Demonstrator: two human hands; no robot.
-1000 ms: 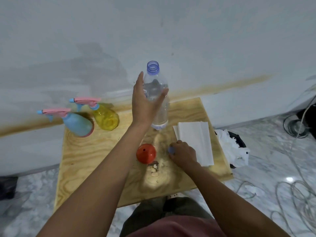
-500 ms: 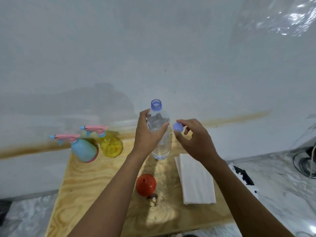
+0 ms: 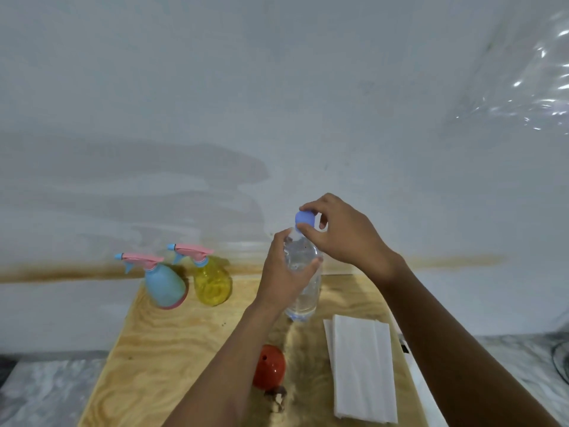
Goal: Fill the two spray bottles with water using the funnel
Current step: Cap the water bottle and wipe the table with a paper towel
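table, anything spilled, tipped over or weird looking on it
No spill shows, and the blue spray bottle and yellow spray bottle stand upright. Two oddities: a rough, chipped-looking patch in the wooden board beside the orange funnel, and a brown streak along the wall behind.

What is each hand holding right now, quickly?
Left hand: closed around the clear water bottle, holding it upright.
Right hand: pinching the blue bottle cap at the bottle's mouth.
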